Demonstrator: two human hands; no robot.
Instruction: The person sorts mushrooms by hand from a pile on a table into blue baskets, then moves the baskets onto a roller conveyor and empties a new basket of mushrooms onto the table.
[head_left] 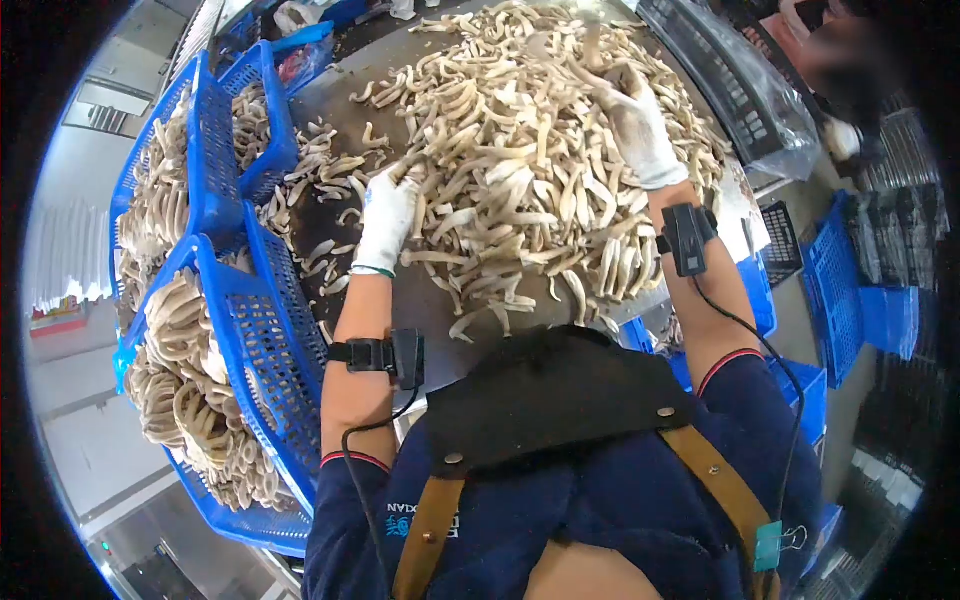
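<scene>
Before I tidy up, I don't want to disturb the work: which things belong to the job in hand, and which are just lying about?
Job:
- mushrooms
- table
- left hand
- right hand
- blue baskets holding mushrooms

Apparently lying about:
- upper-right black crate
- blue crates at right

On my far right stands a black crate point(712, 75) with clear plastic point(795, 135) about it. Farther right, I see a blue crate point(836, 290) above the grey floor point(793, 315). Something red point(58, 323) shows beyond, on my left.
</scene>
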